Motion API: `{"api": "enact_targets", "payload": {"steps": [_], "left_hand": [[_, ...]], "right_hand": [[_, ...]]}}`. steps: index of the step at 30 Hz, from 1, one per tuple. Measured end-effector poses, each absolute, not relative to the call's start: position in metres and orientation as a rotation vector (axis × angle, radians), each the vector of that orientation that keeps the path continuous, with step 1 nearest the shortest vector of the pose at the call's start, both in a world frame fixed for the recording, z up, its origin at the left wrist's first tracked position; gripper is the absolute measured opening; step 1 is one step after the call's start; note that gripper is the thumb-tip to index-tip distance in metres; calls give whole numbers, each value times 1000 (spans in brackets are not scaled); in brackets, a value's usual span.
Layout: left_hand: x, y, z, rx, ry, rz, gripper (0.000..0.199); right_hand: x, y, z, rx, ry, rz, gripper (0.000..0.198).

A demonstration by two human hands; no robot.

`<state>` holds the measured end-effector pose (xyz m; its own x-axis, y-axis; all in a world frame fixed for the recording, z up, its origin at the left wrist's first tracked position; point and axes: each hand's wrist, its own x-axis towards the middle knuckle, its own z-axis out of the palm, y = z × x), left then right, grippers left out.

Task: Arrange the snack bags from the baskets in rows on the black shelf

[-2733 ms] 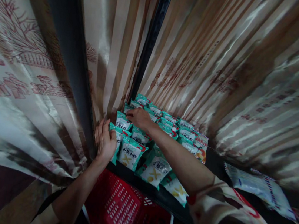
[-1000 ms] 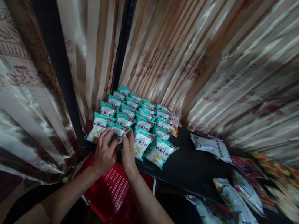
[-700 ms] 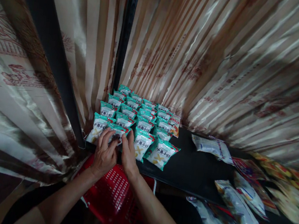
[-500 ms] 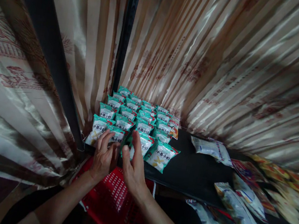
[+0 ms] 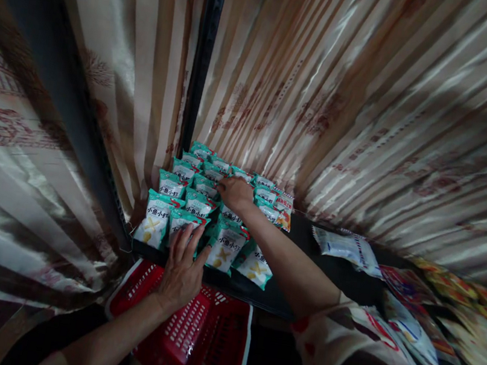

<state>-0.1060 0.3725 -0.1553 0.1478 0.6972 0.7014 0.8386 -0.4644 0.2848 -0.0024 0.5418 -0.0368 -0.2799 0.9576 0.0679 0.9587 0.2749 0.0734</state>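
Observation:
Teal-and-white snack bags stand upright in several rows on a black shelf. My left hand is at the front row, fingers extended and apart, lying against the front of a snack bag in the second column from the left. My right hand reaches over the front bags to the middle of the rows. Its fingers point down and left among the bag tops, and the back of the hand hides most of them. Whether they grip a bag does not show.
A red perforated basket sits below the shelf edge. Red-and-white packets stand right of the bags. Farther right lie a white packet and several other packages. Printed curtains and a dark metal post bound the shelf.
My right hand has moved forward from the front row to the middle rows. The left hand has shifted slightly right and rests on a front bag. More of the basket shows.

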Motion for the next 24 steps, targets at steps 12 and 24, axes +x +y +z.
{"api": "enact_targets", "payload": {"steps": [12,24], "left_hand": [[-108,374,-157,-2283,-1533,-1221,36],[-107,378,-154,-2250,-1527,-1237,32]], "right_hand": [[-7,559,-47,-1930,-2364,-107,27],[2,612,-39,-1926,-2527,-147,31]]}}
